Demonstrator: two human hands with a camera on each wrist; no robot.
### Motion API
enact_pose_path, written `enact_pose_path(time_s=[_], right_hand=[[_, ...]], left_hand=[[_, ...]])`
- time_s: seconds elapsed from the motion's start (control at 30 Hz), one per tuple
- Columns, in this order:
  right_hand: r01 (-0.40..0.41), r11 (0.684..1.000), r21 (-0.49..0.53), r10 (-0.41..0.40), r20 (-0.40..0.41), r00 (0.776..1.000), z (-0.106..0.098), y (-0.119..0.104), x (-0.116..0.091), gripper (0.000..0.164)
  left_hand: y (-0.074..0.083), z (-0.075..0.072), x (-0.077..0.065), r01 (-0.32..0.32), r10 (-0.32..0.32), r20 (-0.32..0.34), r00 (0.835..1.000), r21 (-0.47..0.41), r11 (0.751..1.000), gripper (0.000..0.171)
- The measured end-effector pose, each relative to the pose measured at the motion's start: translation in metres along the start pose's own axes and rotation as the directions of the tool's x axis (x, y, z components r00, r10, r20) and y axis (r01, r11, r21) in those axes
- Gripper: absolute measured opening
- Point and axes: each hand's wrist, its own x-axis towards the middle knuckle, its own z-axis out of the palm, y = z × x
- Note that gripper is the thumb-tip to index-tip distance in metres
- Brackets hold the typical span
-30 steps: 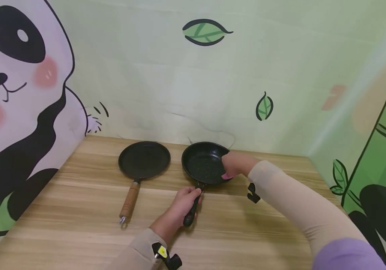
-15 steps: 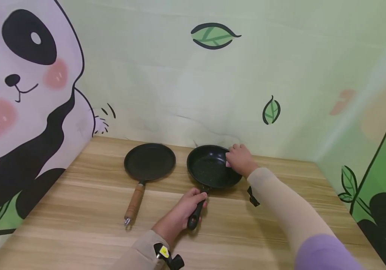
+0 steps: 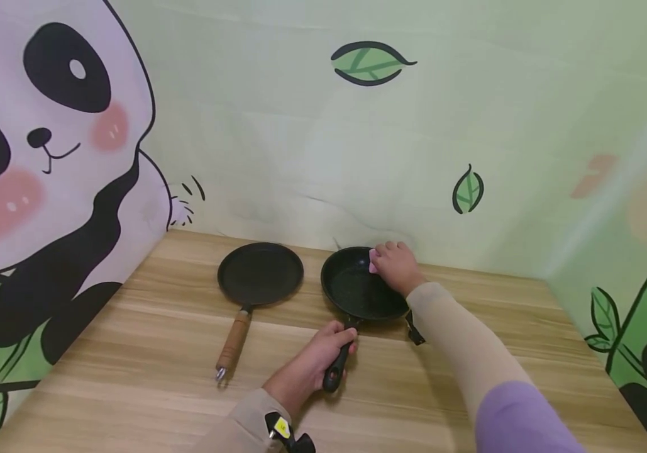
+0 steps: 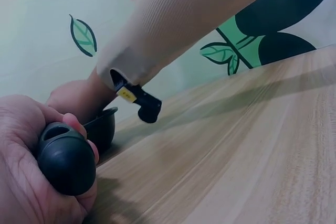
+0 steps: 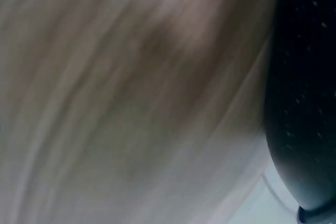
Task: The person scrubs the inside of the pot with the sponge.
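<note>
A black frying pan (image 3: 351,289) with a speckled inside rests on the wooden table. My left hand (image 3: 329,353) grips its black handle (image 3: 334,374), thumb along the top; in the left wrist view the handle's rounded end (image 4: 67,163) pokes out of the fist. Over the pan's far right side, my right hand (image 3: 399,267) holds a small pink cloth or sponge (image 3: 373,260) against the inner wall. Most of that pink piece is hidden under the fingers. The right wrist view shows mainly blurred sleeve (image 5: 115,108), with the pan's dark speckled surface (image 5: 304,103) at the right.
Left of the frying pan lies a flat black griddle pan (image 3: 261,274) with a wooden handle (image 3: 234,343). A wall (image 3: 278,138) printed with a panda and leaves stands right behind the table (image 3: 148,371).
My right hand has gone from the pan's right side to its far right wall, taking the pink piece along. The left hand keeps its grip. The head view has swung slightly left.
</note>
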Motion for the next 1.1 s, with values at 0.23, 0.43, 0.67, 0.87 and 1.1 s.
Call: enact_pose_path(time_s=[0.23,0.43,0.67,0.87,1.1], right_hand=[[-0.003,0.999,0.039,0.008,-0.126,0.992,0.009,-0.004,0.004,0.012],[0.005,0.999,0.049,0.003,-0.176,0.984,0.01,-0.011,0.009,0.015],[0.107,0.992,0.064,-0.086,-0.268,0.959,0.006,-0.024,0.019,0.012],[0.124,0.992,0.026,-0.115,-0.222,0.968,0.01,-0.027,0.022,0.016],[0.061,0.994,-0.092,-0.063,-0.027,0.998,0.004,-0.014,0.013,0.012]], left_hand=[[0.002,-0.001,0.0,0.016,-0.016,0.005,1.0,-0.01,1.0,0.018],[0.003,-0.002,0.0,0.022,-0.022,0.029,0.999,-0.012,1.0,0.018],[0.004,-0.002,0.001,0.007,-0.007,0.023,1.0,-0.003,1.0,0.019],[0.001,0.0,0.001,-0.014,0.014,-0.015,1.0,0.001,1.0,0.019],[0.0,0.004,-0.001,-0.009,0.012,-0.103,0.995,0.03,1.0,0.018]])
